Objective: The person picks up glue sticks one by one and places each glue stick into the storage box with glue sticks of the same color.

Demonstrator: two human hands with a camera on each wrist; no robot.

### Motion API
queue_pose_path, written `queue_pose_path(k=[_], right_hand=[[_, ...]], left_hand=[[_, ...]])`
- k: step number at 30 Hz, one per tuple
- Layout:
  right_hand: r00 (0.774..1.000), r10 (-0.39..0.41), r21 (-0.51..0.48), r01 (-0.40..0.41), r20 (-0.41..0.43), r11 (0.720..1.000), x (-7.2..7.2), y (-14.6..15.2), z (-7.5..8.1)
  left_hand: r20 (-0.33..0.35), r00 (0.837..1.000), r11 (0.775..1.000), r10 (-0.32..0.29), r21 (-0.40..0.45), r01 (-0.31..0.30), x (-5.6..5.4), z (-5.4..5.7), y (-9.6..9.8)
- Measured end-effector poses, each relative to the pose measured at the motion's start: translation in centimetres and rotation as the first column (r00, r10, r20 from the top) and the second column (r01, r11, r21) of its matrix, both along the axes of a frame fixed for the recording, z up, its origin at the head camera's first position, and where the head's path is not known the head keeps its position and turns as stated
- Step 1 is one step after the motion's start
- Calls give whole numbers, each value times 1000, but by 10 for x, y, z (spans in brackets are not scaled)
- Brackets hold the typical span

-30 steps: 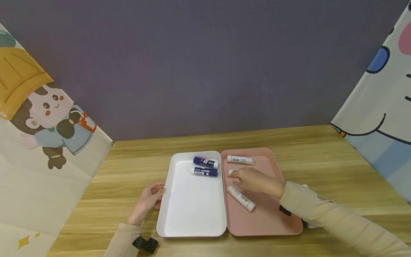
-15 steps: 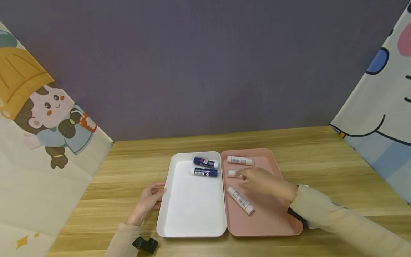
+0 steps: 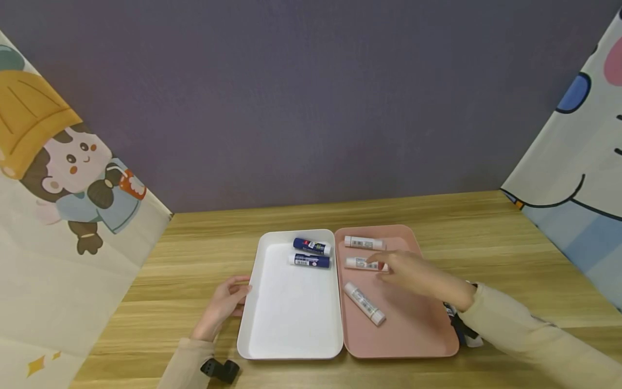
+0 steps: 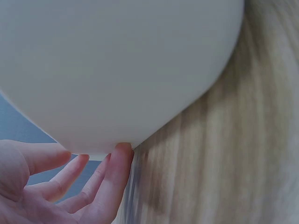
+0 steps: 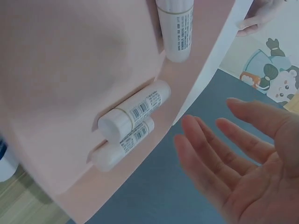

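Three white glue sticks lie in the pink tray (image 3: 403,340): a rear one (image 3: 364,242), a middle one (image 3: 358,263) and a slanted front one (image 3: 364,303). My right hand (image 3: 413,273) hovers over the middle stick and hides part of it in the head view. In the right wrist view its fingers (image 5: 205,149) are spread, with nothing between them. Two blue glue sticks, one (image 3: 311,246) behind the other (image 3: 309,261), lie in the white tray (image 3: 291,324). At that tray's left rim, my left hand (image 3: 225,297) touches the edge with its fingertips (image 4: 122,151).
Both trays stand side by side on a wooden table (image 3: 214,237). Beyond the pink tray's right edge lies a blue-and-white item (image 5: 5,163), mostly hidden behind the right forearm. A dark grey panel (image 3: 311,108) stands at the back.
My right hand has moved right, off the middle white glue stick, which now shows more of its length. The slanted stick has shifted slightly. My left hand has stayed put.
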State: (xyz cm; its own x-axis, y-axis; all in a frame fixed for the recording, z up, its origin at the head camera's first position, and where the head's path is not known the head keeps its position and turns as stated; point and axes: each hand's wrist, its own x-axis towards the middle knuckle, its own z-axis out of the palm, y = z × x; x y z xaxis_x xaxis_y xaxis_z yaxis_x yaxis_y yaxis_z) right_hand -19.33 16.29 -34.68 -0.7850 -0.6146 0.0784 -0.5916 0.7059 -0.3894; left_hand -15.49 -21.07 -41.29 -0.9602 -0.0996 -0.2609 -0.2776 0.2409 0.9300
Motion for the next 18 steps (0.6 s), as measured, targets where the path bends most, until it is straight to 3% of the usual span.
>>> queue_pose_path(k=[4, 18], right_hand=[[1000, 22, -32, -22, -18, 999, 1, 7, 2], [997, -74, -42, 73, -35, 996, 9, 33, 10]], left_hand=[[1, 1000, 1000, -7, 4, 7, 0, 0, 0], [-3, 1000, 1000, -3, 10, 3, -2, -2, -1]])
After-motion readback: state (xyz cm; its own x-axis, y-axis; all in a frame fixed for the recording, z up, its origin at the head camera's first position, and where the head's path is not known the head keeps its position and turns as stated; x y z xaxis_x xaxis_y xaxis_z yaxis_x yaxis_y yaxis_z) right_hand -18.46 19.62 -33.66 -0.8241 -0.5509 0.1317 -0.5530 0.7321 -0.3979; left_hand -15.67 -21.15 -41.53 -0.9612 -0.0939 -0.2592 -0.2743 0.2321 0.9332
